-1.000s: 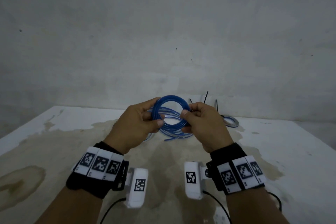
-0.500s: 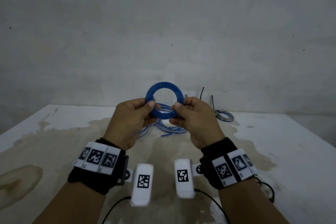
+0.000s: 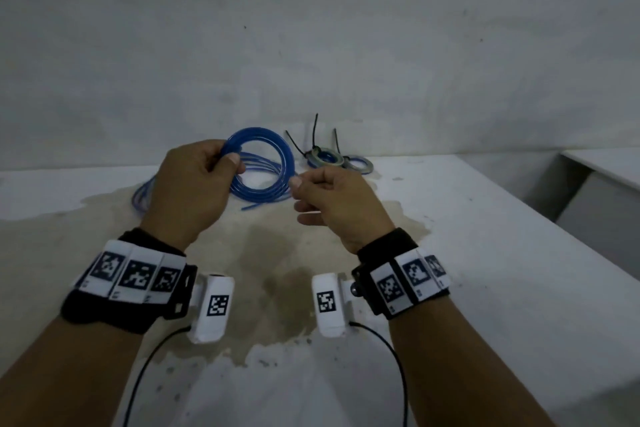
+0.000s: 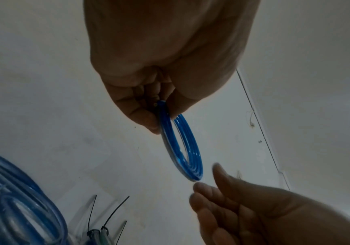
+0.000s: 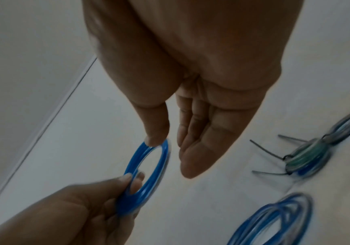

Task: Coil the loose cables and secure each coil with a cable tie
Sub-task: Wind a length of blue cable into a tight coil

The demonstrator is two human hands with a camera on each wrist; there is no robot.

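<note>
A bright blue coiled plastic cable (image 3: 273, 149) against a pale grey wall (image 3: 311, 28); a white desk (image 3: 485, 253) stained brown; black cable ties (image 3: 314, 135) on blue-grey tied coils (image 3: 325, 159); black-and-white checkered wristbands (image 3: 135, 276).

Glossy plastic blue coil (image 3: 273, 149); stained matt table (image 3: 485, 253).

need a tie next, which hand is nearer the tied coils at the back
Right. The right hand hovers just in front of the tied coils; the left hand holds the blue coil farther left.
</note>
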